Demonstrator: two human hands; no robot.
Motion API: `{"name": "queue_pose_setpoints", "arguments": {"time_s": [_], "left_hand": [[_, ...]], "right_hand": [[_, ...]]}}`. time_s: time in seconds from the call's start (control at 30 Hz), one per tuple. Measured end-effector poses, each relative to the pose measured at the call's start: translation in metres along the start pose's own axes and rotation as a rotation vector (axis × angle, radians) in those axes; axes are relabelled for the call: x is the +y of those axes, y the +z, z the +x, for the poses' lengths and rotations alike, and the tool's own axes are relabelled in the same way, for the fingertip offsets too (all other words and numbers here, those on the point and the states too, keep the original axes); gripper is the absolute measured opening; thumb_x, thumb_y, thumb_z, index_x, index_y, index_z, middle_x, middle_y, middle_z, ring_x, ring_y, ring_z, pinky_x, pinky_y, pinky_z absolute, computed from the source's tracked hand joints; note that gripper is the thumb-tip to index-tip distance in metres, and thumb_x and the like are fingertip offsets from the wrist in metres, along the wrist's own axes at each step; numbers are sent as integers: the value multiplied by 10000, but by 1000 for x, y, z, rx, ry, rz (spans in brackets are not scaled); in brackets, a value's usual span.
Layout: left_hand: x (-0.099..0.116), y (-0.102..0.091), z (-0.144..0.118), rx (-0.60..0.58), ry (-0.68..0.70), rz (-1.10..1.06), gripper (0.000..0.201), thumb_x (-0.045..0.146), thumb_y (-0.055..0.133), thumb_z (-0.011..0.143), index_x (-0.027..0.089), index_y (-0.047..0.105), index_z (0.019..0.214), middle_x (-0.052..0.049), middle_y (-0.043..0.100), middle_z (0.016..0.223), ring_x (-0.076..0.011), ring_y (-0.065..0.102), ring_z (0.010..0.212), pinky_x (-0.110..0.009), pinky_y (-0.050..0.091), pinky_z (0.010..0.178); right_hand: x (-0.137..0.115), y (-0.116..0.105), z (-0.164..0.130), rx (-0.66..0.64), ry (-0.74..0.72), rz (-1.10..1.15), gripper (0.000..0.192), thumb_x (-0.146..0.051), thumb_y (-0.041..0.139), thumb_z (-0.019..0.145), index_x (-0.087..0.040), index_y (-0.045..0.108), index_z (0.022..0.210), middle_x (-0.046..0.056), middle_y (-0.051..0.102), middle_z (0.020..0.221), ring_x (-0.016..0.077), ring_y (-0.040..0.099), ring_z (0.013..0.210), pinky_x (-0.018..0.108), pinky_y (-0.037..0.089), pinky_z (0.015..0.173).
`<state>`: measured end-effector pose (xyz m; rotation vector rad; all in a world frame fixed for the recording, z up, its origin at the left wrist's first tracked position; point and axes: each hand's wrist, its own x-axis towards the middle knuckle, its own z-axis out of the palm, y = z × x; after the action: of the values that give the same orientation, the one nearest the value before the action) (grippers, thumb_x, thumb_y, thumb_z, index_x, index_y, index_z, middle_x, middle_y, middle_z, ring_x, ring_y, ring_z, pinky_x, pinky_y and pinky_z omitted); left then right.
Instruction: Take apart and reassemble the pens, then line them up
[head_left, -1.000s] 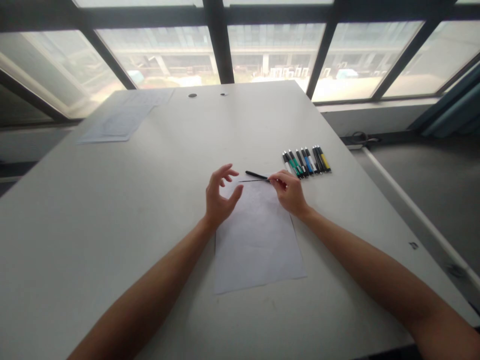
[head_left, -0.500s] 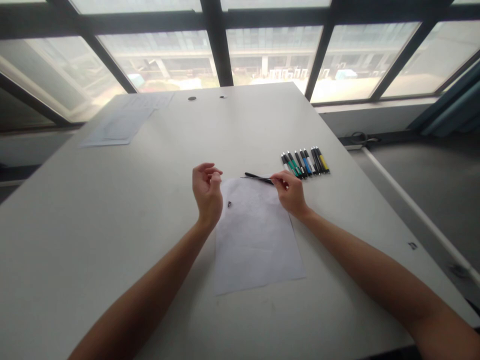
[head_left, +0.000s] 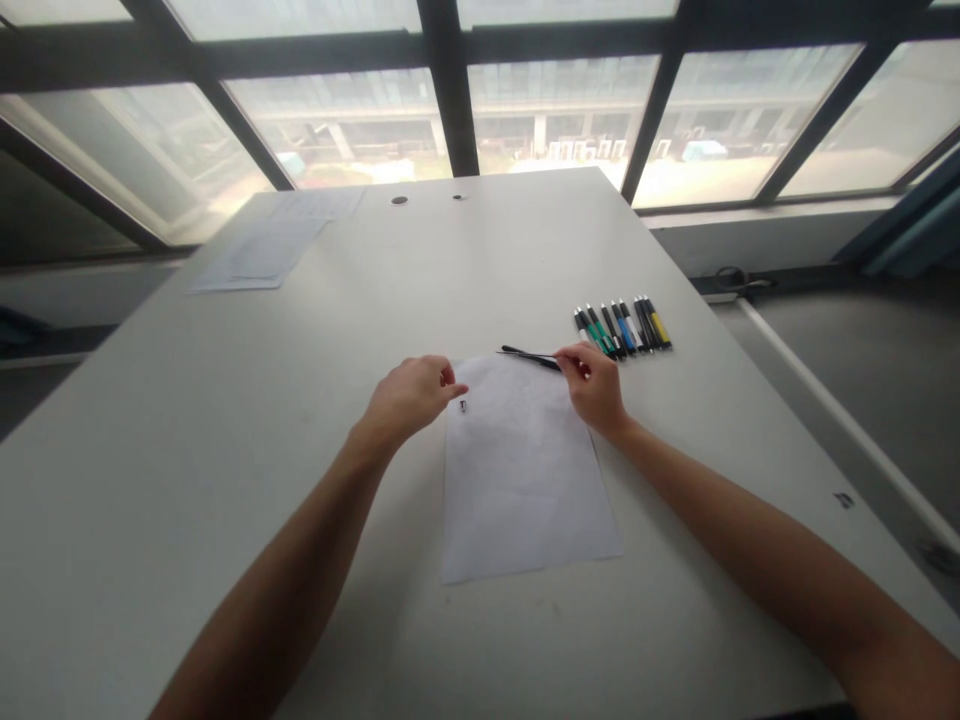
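Observation:
A sheet of white paper (head_left: pixel 529 490) lies on the white table. My right hand (head_left: pixel 596 385) is over its upper right corner, pinching the end of a thin dark rod that looks like a pen refill (head_left: pixel 536 354). Just behind and under the rod rests a black pen barrel (head_left: pixel 519 350), partly hidden by the hand. My left hand (head_left: pixel 412 395) hovers by the sheet's upper left edge, palm down, thumb and curled fingers apart with nothing between them. Below its thumb, a small metallic piece like a pen tip (head_left: pixel 463 406) sits on the paper.
Several pens (head_left: pixel 622 328) with green, blue, white, black and yellow parts lie in a row right of the sheet. Other papers (head_left: pixel 270 245) lie at the table's far left. Two round grommets (head_left: pixel 399 201) are set near the far edge, before the windows.
My left hand has turned from palm inward to palm down and lowered toward the small metallic piece. My right hand keeps its pinch on the refill. The view has shifted slightly.

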<state>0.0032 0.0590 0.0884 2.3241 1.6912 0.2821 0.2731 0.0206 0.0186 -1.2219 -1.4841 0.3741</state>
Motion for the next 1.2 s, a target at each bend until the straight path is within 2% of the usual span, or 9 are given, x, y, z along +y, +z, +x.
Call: {"name": "queue_pose_setpoints", "arguments": {"time_s": [0.23, 0.4, 0.57, 0.97, 1.2], "left_hand": [[-5, 13, 3, -45, 1, 100, 308, 484, 770, 682, 248, 628, 545, -6, 587, 473, -151, 504, 425, -263, 325, 461], [-2, 16, 4, -142, -50, 50, 295, 481, 782, 657, 249, 641, 540, -16, 619, 510, -165, 534, 442, -269, 328, 457], [-2, 19, 5, -121, -19, 21, 273, 466, 777, 654, 246, 655, 550, -23, 635, 523, -161, 541, 452, -265, 339, 468], [-5, 21, 7, -187, -39, 54, 199, 410, 697, 707, 246, 691, 593, -54, 707, 627, -183, 606, 541, -276, 388, 517], [-2, 16, 7, -83, 7, 17, 150, 366, 666, 730, 255, 680, 631, -36, 707, 658, -199, 627, 598, -294, 402, 552]], "right_hand": [[1, 0, 0, 3, -4, -7, 143, -252, 591, 929, -203, 709, 864, 32, 663, 810, 164, 567, 706, 302, 415, 612], [1, 0, -1, -2, 1, -15, 152, -272, 586, 935, -206, 710, 876, 37, 665, 814, 168, 569, 712, 303, 419, 612], [0, 0, 0, -4, 0, -12, 155, -275, 584, 937, -204, 705, 868, 33, 660, 809, 161, 559, 695, 298, 415, 603], [-1, 0, 0, -7, -1, -6, 152, -268, 585, 932, -200, 702, 863, 32, 654, 799, 159, 549, 686, 302, 421, 610], [-1, 0, 0, -7, -5, -2, 151, -263, 585, 935, -203, 703, 862, 35, 658, 802, 162, 555, 689, 303, 422, 613]]}}
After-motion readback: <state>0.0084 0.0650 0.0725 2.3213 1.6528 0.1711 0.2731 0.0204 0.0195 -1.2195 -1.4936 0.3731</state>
